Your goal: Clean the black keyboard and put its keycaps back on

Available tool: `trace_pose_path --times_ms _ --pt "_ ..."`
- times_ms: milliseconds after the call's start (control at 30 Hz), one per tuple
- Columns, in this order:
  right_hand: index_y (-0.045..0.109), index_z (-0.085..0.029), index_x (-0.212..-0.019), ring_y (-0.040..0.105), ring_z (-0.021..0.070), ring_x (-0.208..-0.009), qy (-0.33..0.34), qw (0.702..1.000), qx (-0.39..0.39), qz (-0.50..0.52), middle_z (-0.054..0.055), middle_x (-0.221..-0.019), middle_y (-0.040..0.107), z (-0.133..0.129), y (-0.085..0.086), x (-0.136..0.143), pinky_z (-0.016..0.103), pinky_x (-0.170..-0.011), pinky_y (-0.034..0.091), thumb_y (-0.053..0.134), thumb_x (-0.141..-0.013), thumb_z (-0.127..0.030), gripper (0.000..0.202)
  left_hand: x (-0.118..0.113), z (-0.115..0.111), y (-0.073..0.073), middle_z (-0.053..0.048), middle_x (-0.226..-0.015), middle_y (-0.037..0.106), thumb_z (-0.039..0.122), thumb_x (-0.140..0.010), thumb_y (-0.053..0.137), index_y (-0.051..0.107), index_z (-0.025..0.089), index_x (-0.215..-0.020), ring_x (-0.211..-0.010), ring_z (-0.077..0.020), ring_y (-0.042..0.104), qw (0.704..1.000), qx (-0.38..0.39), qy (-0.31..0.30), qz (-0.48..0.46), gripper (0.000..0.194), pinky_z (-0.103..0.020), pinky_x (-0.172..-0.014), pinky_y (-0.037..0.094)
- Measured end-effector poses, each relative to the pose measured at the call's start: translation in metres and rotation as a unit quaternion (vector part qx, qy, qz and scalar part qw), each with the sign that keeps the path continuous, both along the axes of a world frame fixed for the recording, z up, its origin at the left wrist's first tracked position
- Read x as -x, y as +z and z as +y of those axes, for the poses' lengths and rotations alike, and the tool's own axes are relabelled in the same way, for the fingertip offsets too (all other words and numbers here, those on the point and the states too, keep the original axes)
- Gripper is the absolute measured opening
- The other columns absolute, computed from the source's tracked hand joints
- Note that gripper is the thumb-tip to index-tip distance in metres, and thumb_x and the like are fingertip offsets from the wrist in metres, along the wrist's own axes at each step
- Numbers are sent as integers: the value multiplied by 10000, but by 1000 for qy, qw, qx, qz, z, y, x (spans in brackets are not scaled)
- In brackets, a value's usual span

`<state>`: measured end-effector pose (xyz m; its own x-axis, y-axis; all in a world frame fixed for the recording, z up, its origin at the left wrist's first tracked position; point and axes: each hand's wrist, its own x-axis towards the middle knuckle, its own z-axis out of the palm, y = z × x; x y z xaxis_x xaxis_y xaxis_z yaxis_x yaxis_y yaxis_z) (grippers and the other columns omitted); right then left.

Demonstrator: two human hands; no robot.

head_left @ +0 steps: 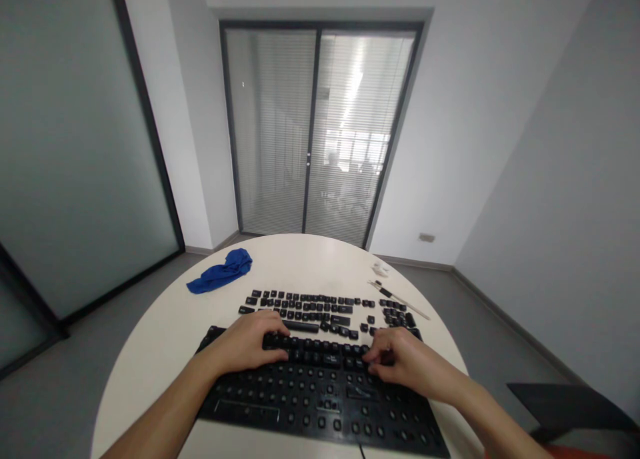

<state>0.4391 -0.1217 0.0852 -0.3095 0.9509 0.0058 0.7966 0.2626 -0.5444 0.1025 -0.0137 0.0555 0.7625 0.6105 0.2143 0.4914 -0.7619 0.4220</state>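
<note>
A black keyboard [300,395] lies across the near part of the table. Keycaps fill its far rows, while the nearer rows show bare key stems. My left hand [250,342] rests over its far left part, thumb and index finger apart and touching the keys. Over the far right part, my right hand [397,359] pinches at a keycap, its thumb and fingertips close together; the fingers partly hide it. Loose black keycaps [300,307] lie in rows just beyond the keyboard, with a long space bar keycap [303,327] among them.
A round white table [310,262] carries everything. A crumpled blue cloth [225,272] lies at its far left. At the right are a thin brush-like tool [400,299] and small whitish scraps [380,269]. A dark chair-like surface [570,405] stands beyond the right edge.
</note>
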Motion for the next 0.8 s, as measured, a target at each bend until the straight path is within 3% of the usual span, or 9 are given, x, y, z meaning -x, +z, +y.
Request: trace_pose_path --times_ms 800 --pt "757 -186 -885 664 192 -773 -20 1000 1 -9 48 -859 716 -3 2 1 282 -704 510 649 -763 -194 163 0 -1 2 -14 -999 664 370 -807 748 705 255 -1016 -956 -222 616 1000 4 0 2 242 -346 -855 471"
